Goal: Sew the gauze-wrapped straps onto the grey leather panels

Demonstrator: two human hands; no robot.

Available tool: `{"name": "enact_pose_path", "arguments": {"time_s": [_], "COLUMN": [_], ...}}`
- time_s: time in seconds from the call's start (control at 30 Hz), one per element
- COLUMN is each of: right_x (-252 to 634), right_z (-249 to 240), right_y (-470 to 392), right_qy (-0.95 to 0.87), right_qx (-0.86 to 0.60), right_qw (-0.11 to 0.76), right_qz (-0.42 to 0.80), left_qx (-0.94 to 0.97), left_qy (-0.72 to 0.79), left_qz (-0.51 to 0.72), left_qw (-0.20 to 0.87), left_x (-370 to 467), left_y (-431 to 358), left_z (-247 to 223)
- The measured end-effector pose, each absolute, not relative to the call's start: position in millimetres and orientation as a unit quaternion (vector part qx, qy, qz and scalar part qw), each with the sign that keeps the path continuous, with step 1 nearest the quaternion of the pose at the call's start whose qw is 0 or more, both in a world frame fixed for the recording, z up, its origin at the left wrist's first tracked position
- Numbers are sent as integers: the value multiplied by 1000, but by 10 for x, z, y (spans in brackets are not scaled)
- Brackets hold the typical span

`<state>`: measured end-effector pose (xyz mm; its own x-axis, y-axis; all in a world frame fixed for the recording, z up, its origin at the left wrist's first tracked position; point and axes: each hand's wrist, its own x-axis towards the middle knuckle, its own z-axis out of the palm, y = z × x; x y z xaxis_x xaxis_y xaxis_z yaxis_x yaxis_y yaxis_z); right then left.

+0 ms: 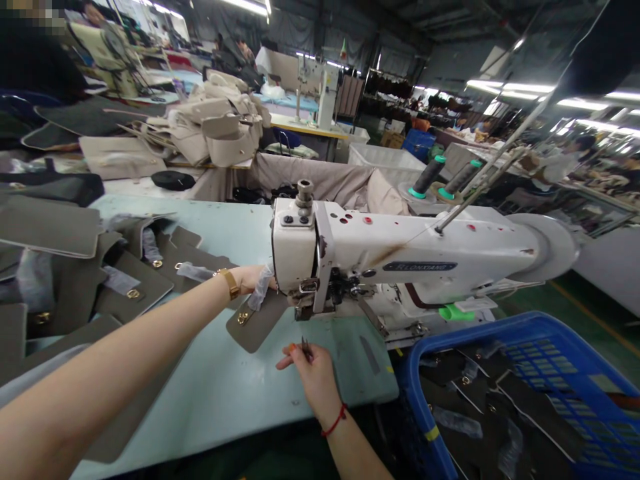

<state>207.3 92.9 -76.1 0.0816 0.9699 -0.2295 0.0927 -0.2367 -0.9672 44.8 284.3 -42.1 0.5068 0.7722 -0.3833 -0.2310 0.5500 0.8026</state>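
Observation:
My left hand reaches behind the sewing machine's head, its fingers mostly hidden by the machine and a plastic-wrapped strip. Beside it, a grey-brown leather panel with a gold clasp lies on the pale green table, its right end near the presser foot. Below the needle area, my right hand is closed around small thread snips, their dark pointed tips showing above the fingers. A gold watch is on the left wrist, a red cord on the right.
Similar grey-brown panels with plastic-wrapped fittings are heaped on the table's left. A blue basket holding more panels stands at the right. Beige pieces are piled behind. Thread cones stand beyond the machine.

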Motion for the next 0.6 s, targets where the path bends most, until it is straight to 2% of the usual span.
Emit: {"name": "enact_pose_path", "arguments": {"time_s": [0.17, 0.4, 0.6], "right_x": [2155, 2291, 2203], "right_z": [-855, -854, -791], "right_y": [1011, 1207, 1292], "right_qy": [-454, -451, -480], "right_qx": [-575, -583, -545], "right_qw": [436, 443, 442], "right_qz": [522, 511, 526], "left_qx": [363, 319, 310], "left_qy": [387, 396, 352], "left_qz": [243, 265, 253], "left_qw": [812, 819, 846], "left_x": [410, 440, 449], "left_y": [2662, 2166, 2150], "left_z": [-443, -651, -628]}}
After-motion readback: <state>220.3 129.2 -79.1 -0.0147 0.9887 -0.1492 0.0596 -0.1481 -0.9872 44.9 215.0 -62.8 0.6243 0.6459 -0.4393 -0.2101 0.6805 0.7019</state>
